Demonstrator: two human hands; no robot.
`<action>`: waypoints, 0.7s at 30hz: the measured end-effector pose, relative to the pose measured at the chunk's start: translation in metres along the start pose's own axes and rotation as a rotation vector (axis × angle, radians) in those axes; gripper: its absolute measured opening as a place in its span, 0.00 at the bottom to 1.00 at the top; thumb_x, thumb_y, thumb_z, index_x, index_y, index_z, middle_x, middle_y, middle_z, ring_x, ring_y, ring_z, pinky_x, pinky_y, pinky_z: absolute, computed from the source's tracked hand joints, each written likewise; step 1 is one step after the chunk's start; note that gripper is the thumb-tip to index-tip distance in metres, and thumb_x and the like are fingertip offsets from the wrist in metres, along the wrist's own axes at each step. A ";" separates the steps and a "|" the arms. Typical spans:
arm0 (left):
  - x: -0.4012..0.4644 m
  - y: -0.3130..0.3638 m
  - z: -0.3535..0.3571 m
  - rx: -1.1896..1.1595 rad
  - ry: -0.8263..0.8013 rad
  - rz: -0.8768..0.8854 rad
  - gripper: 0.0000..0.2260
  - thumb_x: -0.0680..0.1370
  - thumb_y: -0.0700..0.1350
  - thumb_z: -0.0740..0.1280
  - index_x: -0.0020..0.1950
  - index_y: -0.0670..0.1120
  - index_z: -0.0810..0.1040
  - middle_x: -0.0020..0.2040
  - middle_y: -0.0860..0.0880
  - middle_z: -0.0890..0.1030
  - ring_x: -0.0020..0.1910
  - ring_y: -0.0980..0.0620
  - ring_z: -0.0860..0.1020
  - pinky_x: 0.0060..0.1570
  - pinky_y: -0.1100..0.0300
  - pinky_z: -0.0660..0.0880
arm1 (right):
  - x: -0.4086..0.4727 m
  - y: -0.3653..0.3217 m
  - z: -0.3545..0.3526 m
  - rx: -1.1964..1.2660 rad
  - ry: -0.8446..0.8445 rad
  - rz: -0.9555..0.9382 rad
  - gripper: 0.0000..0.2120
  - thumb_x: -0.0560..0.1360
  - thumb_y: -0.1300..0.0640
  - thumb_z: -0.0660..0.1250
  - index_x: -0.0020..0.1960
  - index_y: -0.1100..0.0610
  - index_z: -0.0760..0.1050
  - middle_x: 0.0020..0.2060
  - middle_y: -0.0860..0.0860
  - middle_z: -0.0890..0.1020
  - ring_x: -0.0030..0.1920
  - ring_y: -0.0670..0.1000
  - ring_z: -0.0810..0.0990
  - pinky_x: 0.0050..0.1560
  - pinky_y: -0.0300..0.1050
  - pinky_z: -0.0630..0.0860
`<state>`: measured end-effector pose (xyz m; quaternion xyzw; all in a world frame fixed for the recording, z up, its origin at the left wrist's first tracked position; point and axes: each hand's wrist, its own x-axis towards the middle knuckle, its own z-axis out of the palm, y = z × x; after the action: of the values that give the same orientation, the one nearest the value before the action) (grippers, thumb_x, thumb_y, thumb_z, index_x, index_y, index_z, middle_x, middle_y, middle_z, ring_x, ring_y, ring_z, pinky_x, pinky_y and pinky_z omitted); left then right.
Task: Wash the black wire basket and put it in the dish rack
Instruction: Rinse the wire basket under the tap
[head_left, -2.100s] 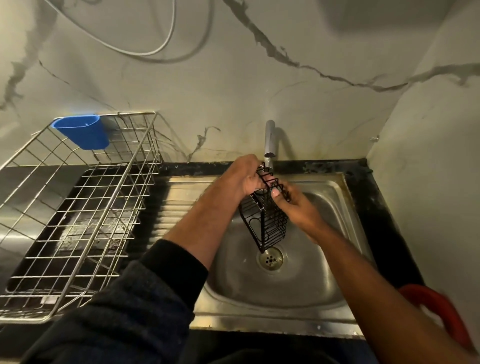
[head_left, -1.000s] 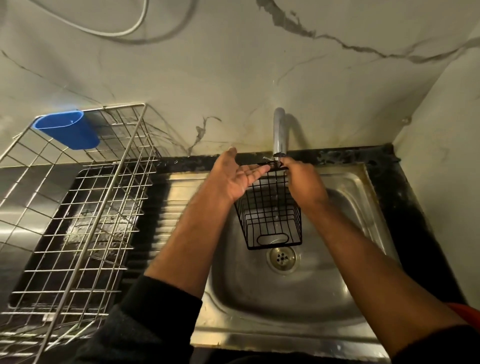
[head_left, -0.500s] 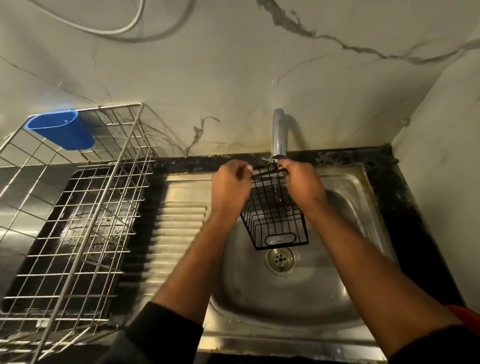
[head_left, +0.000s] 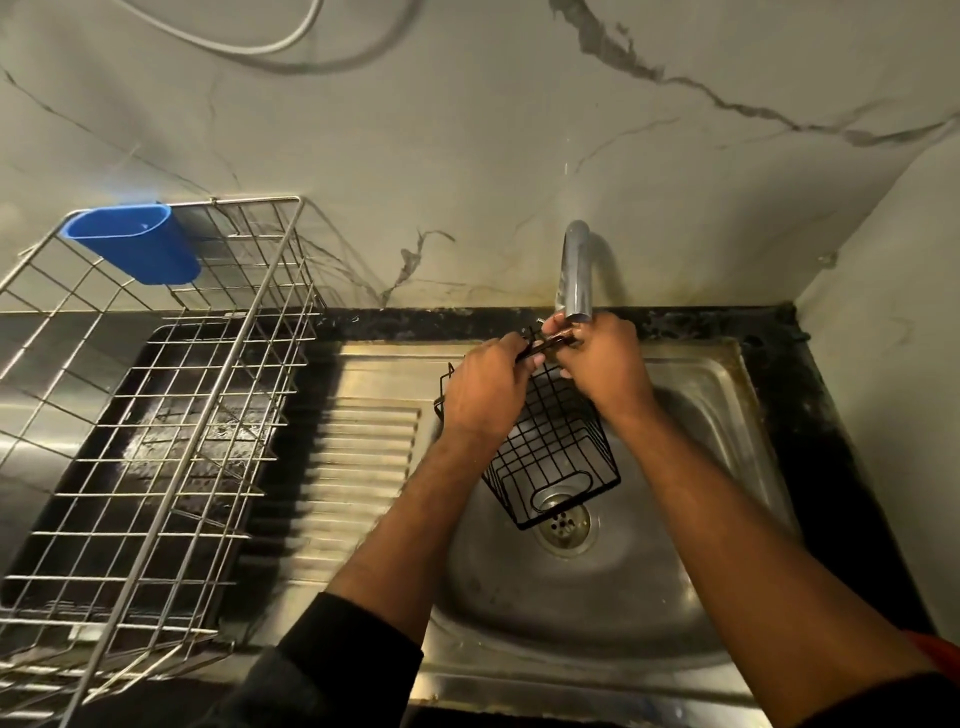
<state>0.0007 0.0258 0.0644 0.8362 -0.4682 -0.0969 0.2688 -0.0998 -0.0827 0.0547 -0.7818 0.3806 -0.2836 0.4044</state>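
Both hands grip the top rim of the black wire basket under the tap, left hand beside right hand, above the sink drain

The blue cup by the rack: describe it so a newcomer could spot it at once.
Left of the steel sink stands a large silver wire dish rack on the counter. The blue cup hangs at its far left corner, near the marble wall. It is the only blue, solid-walled thing; the black wire basket is held over the sink.
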 end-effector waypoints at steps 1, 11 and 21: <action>-0.001 -0.001 0.001 -0.001 0.004 0.003 0.10 0.83 0.53 0.65 0.50 0.46 0.76 0.42 0.49 0.80 0.41 0.48 0.78 0.38 0.54 0.73 | -0.002 0.001 0.000 0.015 0.002 0.001 0.10 0.73 0.63 0.73 0.54 0.56 0.82 0.47 0.48 0.85 0.47 0.43 0.84 0.51 0.45 0.83; -0.015 -0.004 -0.004 -0.067 0.088 -0.026 0.13 0.85 0.54 0.57 0.54 0.44 0.71 0.33 0.54 0.74 0.30 0.54 0.75 0.30 0.58 0.70 | -0.037 0.045 0.002 -0.149 -0.010 0.047 0.17 0.80 0.58 0.67 0.68 0.55 0.75 0.59 0.52 0.83 0.58 0.47 0.81 0.57 0.39 0.75; -0.025 -0.014 -0.004 -0.420 0.101 -0.274 0.21 0.78 0.61 0.68 0.53 0.43 0.82 0.46 0.45 0.86 0.42 0.47 0.84 0.42 0.50 0.84 | -0.035 0.018 0.003 -0.144 -0.097 -0.143 0.16 0.80 0.55 0.66 0.67 0.52 0.77 0.51 0.45 0.84 0.38 0.30 0.77 0.40 0.21 0.68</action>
<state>-0.0016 0.0542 0.0577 0.8213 -0.3061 -0.1856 0.4443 -0.1235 -0.0594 0.0336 -0.8467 0.3231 -0.2458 0.3438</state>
